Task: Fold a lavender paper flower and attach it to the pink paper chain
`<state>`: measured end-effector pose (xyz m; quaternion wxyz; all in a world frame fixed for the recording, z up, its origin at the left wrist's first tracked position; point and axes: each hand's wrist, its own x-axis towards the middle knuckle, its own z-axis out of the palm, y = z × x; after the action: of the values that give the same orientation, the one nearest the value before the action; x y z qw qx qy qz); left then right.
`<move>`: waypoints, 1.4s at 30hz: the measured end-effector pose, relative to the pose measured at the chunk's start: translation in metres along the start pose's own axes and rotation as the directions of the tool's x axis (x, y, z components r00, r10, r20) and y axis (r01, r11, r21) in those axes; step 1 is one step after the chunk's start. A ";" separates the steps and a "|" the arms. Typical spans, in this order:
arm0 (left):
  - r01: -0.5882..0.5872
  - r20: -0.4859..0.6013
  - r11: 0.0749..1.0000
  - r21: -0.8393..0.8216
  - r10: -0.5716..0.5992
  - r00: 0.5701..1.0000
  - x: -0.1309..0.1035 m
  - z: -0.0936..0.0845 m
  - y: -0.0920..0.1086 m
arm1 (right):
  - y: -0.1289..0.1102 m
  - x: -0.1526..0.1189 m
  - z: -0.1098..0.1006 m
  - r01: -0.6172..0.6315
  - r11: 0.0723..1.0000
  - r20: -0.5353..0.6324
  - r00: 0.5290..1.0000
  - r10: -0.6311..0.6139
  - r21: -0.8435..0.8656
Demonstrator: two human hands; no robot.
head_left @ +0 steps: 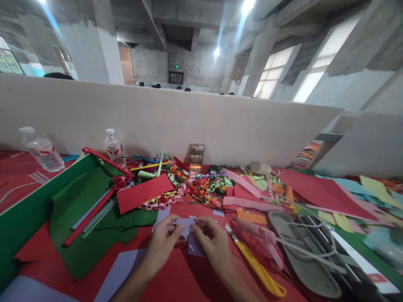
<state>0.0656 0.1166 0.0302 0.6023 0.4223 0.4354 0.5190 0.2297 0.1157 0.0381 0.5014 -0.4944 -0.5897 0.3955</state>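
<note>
A small piece of lavender paper [185, 227] is held up between both hands over the red table surface. My left hand [164, 240] pinches its left side between thumb and fingers. On the other side, my right hand [211, 238] grips the right edge with thumb and fingertips. Beneath and beside the right hand lies another lavender sheet [194, 247]. To the right of that hand rests a yellow-handled cutter [256, 266], its metal end pointing up and left.
Paper chains and flowers [201, 184] are heaped behind the hands. Green sheets [94, 209] and a red rolled stick [90, 216] lie left. A grey tray [299, 256] with a white cord stands right. Two water bottles [45, 151] [115, 147] stand by the white partition [157, 121].
</note>
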 end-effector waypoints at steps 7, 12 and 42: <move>0.050 0.095 0.999 0.010 -0.050 0.994 -0.003 0.001 0.004 | -0.005 -0.002 -0.001 0.144 0.975 0.006 0.989 -0.145 -0.168; 0.064 0.073 0.998 0.008 -0.064 0.995 -0.003 0.001 0.000 | -0.009 -0.007 -0.002 0.226 0.940 0.017 0.973 -0.229 -0.255; 0.051 0.046 0.996 -0.071 -0.048 0.998 -0.002 -0.001 0.010 | -0.029 -0.011 -0.012 0.568 0.677 0.318 0.823 -0.471 -0.467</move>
<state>0.0618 0.1154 0.0402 0.6393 0.4007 0.4135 0.5097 0.2364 0.0988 0.0660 0.3791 -0.3908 -0.8336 0.0933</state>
